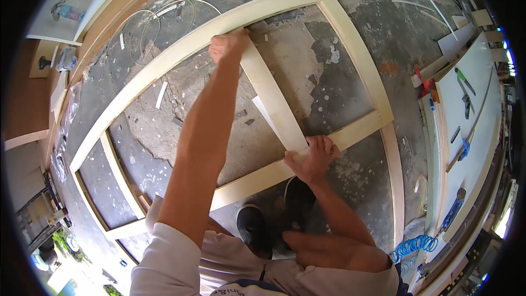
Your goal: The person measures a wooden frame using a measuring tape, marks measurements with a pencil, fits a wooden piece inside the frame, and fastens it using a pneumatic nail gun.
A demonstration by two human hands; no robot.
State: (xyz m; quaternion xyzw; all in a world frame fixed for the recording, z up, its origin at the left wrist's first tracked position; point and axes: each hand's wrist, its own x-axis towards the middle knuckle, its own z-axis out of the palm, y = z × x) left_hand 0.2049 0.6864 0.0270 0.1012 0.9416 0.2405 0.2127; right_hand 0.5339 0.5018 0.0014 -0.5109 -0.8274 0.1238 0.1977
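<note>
A large pale wooden frame (274, 5) lies low over the floor in front of me. One wooden crosspiece (269, 90) spans between its far rail and its near rail (252, 182). My left hand (229, 45) is closed at the far end of the crosspiece, where it meets the far rail; part of its grip is hidden. At the near end, my right hand (315, 159) wraps round the joint of crosspiece and near rail, its thumb and fingers on the wood. A second, shorter crosspiece (121, 175) sits toward the frame's left end.
My shoes (253, 227) stand just under the near rail. To the right, a white-topped bench (471, 115) holds a green-handled knife (464, 81) and other tools. A coiled blue hose (415, 246) hangs at its near corner. Thin strips and a looped cord (143, 38) lie on the stained floor.
</note>
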